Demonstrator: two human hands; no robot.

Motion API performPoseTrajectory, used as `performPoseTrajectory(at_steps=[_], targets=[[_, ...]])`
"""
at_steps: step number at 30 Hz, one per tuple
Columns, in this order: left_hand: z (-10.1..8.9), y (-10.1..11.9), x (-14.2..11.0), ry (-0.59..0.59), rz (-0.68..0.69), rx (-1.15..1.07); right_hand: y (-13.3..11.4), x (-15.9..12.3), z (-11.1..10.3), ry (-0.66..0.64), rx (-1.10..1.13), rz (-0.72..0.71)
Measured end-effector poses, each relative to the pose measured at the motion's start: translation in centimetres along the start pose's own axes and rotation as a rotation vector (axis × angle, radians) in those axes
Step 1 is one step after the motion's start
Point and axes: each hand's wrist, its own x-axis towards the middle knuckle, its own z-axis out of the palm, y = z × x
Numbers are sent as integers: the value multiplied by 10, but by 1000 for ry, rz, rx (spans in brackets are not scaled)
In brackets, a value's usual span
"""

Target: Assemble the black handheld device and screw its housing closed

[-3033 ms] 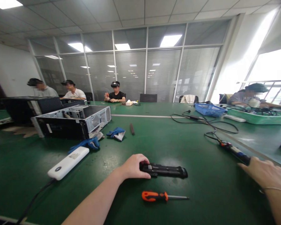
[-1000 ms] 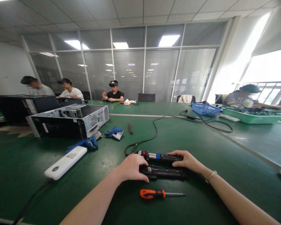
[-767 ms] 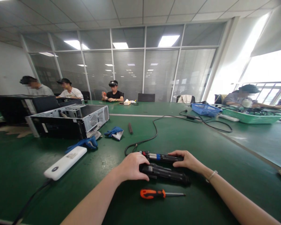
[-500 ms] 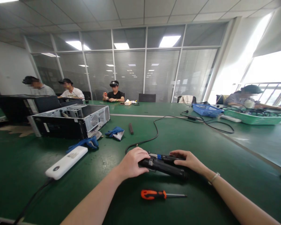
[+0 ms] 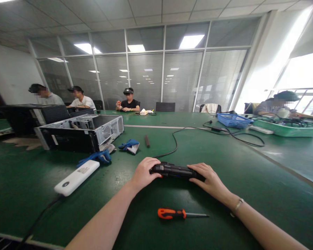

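A long black corded device (image 5: 176, 171), whose exact kind I cannot make out, lies sideways between my hands, just above or on the green table. My left hand (image 5: 146, 172) is closed round its left end, thumb on the near side beside a small red spot. My right hand (image 5: 205, 176) grips the right end, fingers over the far side and thumb along the near side. Its two long parts look pressed together, with the inside hidden. Closer to me lies a screwdriver (image 5: 172, 214) with an orange and black handle, its shaft pointing right.
A white power strip (image 5: 77, 177) lies at left, before blue gloves (image 5: 100, 157) and an opened computer case (image 5: 70, 139). A small dark bar (image 5: 147, 141) sits further back. Black cable (image 5: 176, 142) runs toward a blue basket (image 5: 233, 121) and a green basket (image 5: 289, 129). Several people sit around the table.
The two black parts, side by side with blue inside showing, have come together into one piece. My right hand has closed on its right end; the screwdriver stays put.
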Motion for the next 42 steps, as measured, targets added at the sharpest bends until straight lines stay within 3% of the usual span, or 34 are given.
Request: performPoseTrajectory(at_steps=[10, 42], targets=[[6, -12, -3, -97, -165, 4, -6, 0, 2, -77, -12, 63], [1, -10, -2, -108, -148, -57, 4, 0, 1, -122, 48, 104]])
